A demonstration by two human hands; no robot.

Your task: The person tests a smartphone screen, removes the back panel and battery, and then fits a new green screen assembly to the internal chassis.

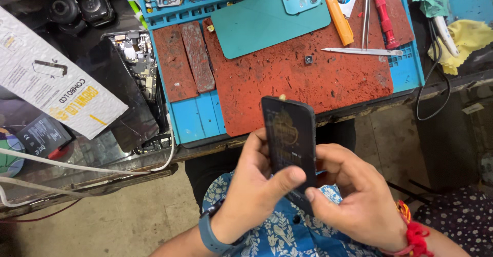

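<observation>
Head view: dark phone screen panel (pixel 288 139) upright at centre frame, over lap, off bench. Left hand (pixel 251 185) clamps it, thumb across face; right hand (pixel 354 195) pinches lower edge. Risk: thin panel flexes, cracks, or slips to floor (pixel 128 221). Red mat (pixel 308 77) at 12 o'clock.

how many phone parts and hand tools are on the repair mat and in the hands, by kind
dark phone screen panel, held by left hand and right hand: 1
teal phone back cover: 1
tweezers: 1
red-handled screwdriver: 1
orange pry tool: 1
total: 5
</observation>
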